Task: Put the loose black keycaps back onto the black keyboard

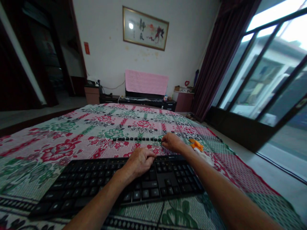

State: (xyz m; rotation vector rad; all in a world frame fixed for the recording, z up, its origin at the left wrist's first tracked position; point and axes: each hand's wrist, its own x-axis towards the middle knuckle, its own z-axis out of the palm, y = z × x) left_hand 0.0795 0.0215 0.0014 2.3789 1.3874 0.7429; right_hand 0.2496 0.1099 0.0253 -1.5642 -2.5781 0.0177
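Observation:
A black keyboard (83, 182) lies across the flowered cloth right in front of me. My left hand (141, 161) rests over its upper middle, fingers curled together near the top row; whatever they might hold is hidden. Beyond the keyboard, a row of several small black keycaps (135, 139) runs left to right on the cloth. My right hand (171, 142) is at the right end of this row, its fingertips pinched on a dark keycap there. Along the keyboard's top strip, small light spots show where no caps cover it.
An orange item (196, 144) and a white cloth-like item (203, 156) lie right of my right hand. The flowered cloth (79, 134) covers the broad surface. A cable (161, 210) runs from the keyboard's near side. Farther off stands a low cabinet (144, 101).

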